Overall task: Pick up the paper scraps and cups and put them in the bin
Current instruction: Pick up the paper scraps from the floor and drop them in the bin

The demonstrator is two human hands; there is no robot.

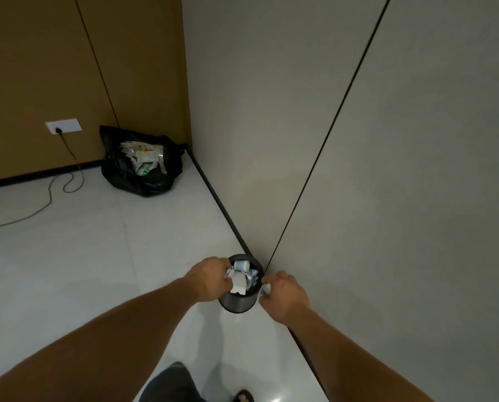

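Observation:
A small black round bin (236, 304) stands on the floor against the grey wall. Inside it lie a white paper cup (241, 265) and crumpled paper scraps (252, 278). My left hand (209, 278) hovers over the bin's left rim, its curled fingers holding white paper (238, 284) above the opening. My right hand (283, 294) is at the bin's right rim, fingers curled round a small pale scrap (264, 290), mostly hidden in the fist.
A black rubbish bag (120, 166) full of packaging sits in the far corner. A cable (49, 195) runs from a wall socket (63, 126) across the pale floor on the left. The grey wall (358, 169) rises close on the right. My foot (244, 397) shows below.

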